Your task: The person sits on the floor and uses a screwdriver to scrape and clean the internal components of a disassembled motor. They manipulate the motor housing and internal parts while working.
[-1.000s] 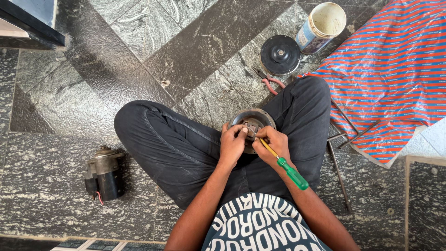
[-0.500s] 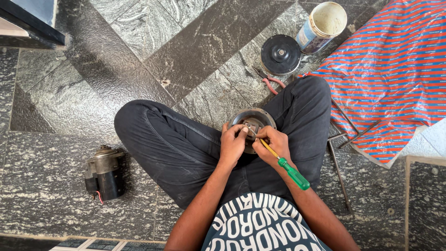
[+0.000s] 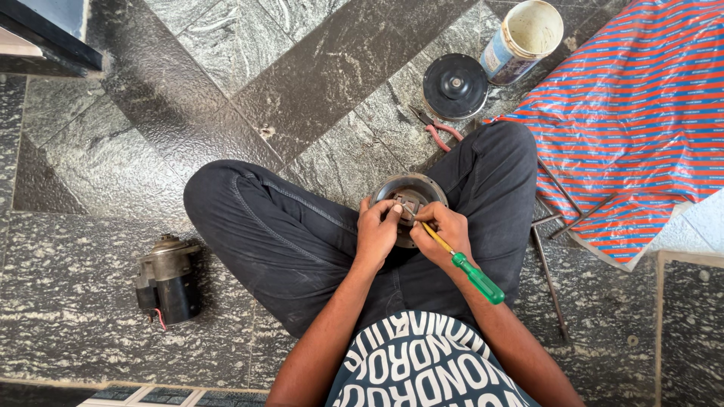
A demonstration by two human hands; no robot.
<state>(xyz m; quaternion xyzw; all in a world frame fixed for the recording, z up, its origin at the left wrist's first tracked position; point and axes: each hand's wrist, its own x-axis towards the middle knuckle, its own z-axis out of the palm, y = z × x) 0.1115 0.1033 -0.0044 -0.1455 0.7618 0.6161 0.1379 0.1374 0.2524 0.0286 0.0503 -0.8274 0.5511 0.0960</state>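
Note:
I sit cross-legged on a stone floor with a round metal motor housing (image 3: 411, 190) in my lap. My left hand (image 3: 377, 232) grips the housing's near left rim and steadies it. My right hand (image 3: 446, 230) holds a screwdriver (image 3: 460, 264) with a green handle and yellow shank. Its tip points into the middle of the housing, where a small metal part sits. The handle sticks out toward my right knee.
A dark motor (image 3: 167, 279) with a red wire lies on the floor at my left. Beyond my legs are a black round cover (image 3: 455, 85), red-handled pliers (image 3: 434, 130) and a white tub (image 3: 523, 41). A red-and-blue striped sheet (image 3: 633, 128) and thin metal rods (image 3: 549, 279) lie at the right.

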